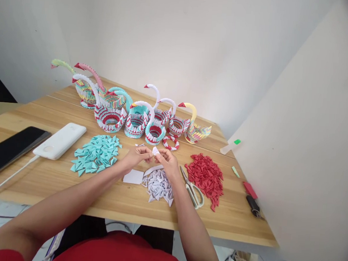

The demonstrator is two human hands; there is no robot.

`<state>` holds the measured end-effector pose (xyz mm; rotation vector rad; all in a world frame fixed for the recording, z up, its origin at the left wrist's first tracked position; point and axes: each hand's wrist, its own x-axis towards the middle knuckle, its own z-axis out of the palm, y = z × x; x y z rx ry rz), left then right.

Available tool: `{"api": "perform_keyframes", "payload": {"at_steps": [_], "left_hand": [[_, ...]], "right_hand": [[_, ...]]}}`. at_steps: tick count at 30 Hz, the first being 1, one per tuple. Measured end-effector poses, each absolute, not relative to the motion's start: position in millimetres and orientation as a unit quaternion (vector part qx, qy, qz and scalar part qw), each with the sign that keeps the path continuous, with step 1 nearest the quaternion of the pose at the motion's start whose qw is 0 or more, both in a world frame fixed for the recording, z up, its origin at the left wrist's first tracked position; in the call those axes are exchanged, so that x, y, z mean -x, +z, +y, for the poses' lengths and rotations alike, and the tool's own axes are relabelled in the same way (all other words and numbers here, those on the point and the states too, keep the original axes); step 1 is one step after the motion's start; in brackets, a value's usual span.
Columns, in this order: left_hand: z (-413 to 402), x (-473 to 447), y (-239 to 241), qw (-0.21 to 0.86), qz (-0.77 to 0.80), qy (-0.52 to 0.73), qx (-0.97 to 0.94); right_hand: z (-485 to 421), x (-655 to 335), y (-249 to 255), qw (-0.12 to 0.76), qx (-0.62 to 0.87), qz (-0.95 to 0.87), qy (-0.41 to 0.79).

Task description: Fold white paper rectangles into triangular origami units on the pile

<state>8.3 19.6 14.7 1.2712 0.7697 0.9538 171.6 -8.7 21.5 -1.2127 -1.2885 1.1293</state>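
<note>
My left hand (137, 156) and my right hand (168, 162) meet over the middle of the table. Both are closed, with thumbs and fingertips pinching a small white folded paper piece (155, 150) between them. Under my right wrist spreads a pile of white folded paper triangles (159, 185). A flat white paper sheet (133, 176) lies below my left hand. Scissors with pale handles (192, 188) rest just right of my right forearm. Left of my left hand is a heap of turquoise paper triangles (95, 154), and red ones (205, 177) are heaped at the right.
Several folded-paper swans (110, 119) stand along the back, beside a red and white paper ring (171, 143). At the left lie a black phone (11, 150) and a white power bank (60, 141) with a cable. A green-capped tube (230, 147) sits by the right wall.
</note>
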Motion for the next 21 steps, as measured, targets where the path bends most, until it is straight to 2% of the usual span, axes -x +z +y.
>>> {"api": "perform_keyframes", "payload": {"at_steps": [4, 11, 21], "left_hand": [[19, -9, 14, 0.627, 0.339, 0.396, -0.579], [19, -8, 16, 0.635, 0.342, 0.400, -0.566], [10, -17, 9, 0.590, 0.338, 0.349, -0.645]], "right_hand": [[-10, -172, 21, 0.465, 0.511, -0.565, 0.451], [-8, -182, 20, 0.475, 0.498, -0.562, 0.459], [-13, -176, 20, 0.447, 0.522, -0.632, 0.358]]}}
